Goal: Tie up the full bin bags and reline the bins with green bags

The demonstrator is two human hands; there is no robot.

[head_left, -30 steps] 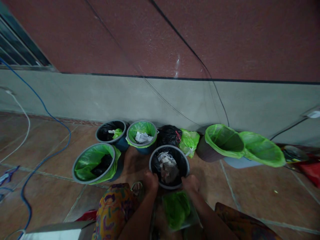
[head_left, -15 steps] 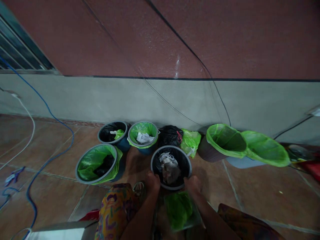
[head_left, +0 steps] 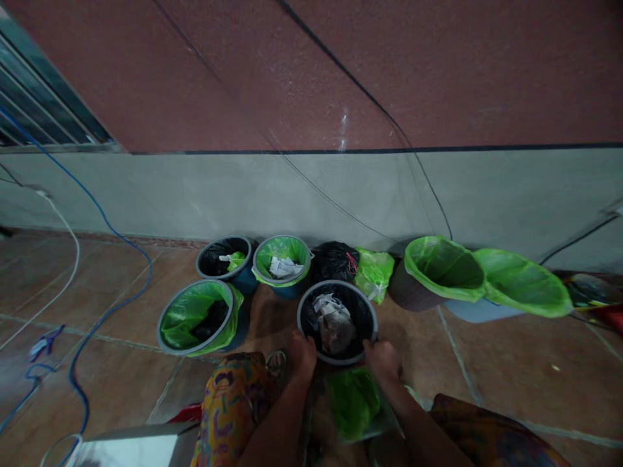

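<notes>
Left hand (head_left: 302,353) and right hand (head_left: 384,360): both look curled on the rim of the grey-rimmed bin (head_left: 341,360), one each side; exact finger/thumb split can't be told. Bin sits between and just ahead of them, mouth up, black liner (head_left: 360,311) in, crumpled paper (head_left: 335,321) inside.

Step, my read: two-handed hold on the bin, to steady or shift it. Next move calls for even grip both sides so it doesn't tip and spill. Clearance is tight: black bag (head_left: 333,263) just beyond the hands, green bag (head_left: 374,272) ahead of the right one.

Hard to make out: fingers' undersides; bin's base too, so can't tell if it's on the floor or lifted. Green plastic (head_left: 354,402) in something clear, on the near side of the hands, is dim, support unseen. Red item (head_left: 610,318), far right of the right hand, is cut off.
</notes>
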